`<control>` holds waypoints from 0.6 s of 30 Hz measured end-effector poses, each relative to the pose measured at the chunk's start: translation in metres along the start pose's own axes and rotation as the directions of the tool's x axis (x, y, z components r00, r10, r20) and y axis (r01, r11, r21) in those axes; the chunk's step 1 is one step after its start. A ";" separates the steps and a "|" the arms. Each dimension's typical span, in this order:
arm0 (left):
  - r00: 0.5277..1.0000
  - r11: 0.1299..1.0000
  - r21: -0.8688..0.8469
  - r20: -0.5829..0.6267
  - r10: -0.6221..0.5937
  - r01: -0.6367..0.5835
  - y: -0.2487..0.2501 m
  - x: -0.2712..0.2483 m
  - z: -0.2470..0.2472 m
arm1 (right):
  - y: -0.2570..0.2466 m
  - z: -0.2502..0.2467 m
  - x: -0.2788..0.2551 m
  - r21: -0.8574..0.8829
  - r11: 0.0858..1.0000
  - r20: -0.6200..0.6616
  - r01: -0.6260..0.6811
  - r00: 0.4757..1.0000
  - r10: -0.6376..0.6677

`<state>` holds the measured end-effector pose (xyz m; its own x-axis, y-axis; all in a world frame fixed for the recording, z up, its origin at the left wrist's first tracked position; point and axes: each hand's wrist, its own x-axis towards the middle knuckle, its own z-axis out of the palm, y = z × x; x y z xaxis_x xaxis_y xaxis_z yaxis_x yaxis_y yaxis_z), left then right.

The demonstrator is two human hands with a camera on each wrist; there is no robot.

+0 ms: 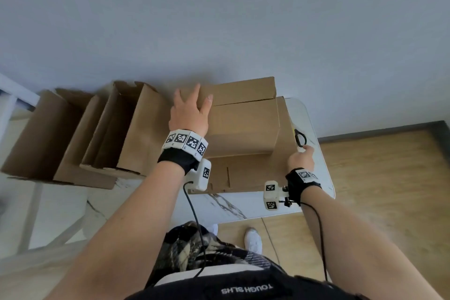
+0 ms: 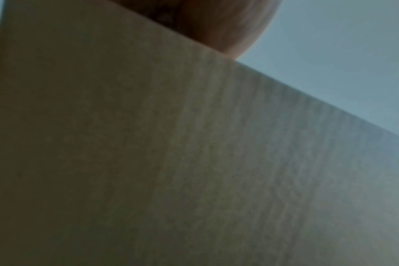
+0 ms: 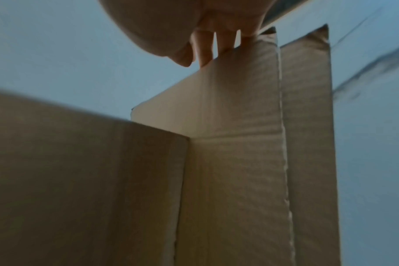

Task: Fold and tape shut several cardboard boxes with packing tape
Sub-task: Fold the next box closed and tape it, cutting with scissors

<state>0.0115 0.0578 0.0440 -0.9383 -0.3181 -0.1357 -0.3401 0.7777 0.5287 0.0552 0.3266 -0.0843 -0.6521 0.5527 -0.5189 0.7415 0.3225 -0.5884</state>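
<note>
Only "TOUGH SLHS" on the waistband (image 1: 247, 289) reads.

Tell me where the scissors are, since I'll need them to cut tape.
In the head view the scissors lie on the table's right edge, beside the cardboard box, just beyond the right hand.

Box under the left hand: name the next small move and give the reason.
Probably fold the right side flap up. The left hand already presses the box top flaps flat, and the right hand has its fingers on that flap's edge, which still lies open.
</note>
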 end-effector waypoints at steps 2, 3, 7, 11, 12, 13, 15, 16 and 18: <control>0.999 1.000 0.012 -0.033 -0.012 0.012 -0.006 0.004 -0.003 | 0.000 0.007 0.002 -0.039 0.999 0.052 0.002 0.999 0.000; 0.999 1.000 0.013 -0.039 -0.022 0.022 -0.008 0.005 -0.004 | 0.000 0.011 0.002 -0.065 0.998 0.082 0.017 0.997 -0.011; 0.998 1.000 0.024 -0.054 -0.018 0.019 -0.016 0.004 -0.009 | 0.003 0.026 -0.007 -0.132 0.990 0.120 0.047 0.992 -0.031; 0.997 0.999 0.032 -0.072 -0.010 0.012 -0.015 0.001 -0.007 | -0.002 0.032 -0.008 -0.139 0.987 0.025 0.077 0.997 -0.074; 0.997 0.999 0.038 -0.075 -0.010 0.013 -0.015 0.001 -0.006 | -0.006 0.034 -0.006 -0.156 0.981 0.004 0.119 0.993 -0.120; 0.997 0.999 0.045 -0.074 -0.009 0.013 -0.015 0.000 -0.006 | -0.010 0.035 -0.004 -0.196 0.967 0.016 0.161 0.987 -0.161; 0.997 0.999 0.051 -0.074 -0.007 0.011 -0.015 0.000 -0.005 | -0.017 0.038 0.001 -0.306 0.926 0.089 0.222 0.975 -0.204; 0.997 0.999 0.052 -0.074 -0.006 0.010 -0.015 0.000 -0.004 | -0.018 0.038 0.004 -0.362 0.906 0.113 0.221 0.975 -0.192; 0.997 0.999 0.053 -0.074 -0.005 0.009 -0.015 0.000 -0.003 | -0.020 0.037 0.006 -0.448 0.880 0.112 0.155 0.987 -0.117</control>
<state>0.0173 0.0442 0.0384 -0.9294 -0.3610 -0.0761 -0.3512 0.8026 0.4822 0.0307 0.2949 -0.0992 -0.7479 0.4219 -0.5125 0.6224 0.7141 -0.3204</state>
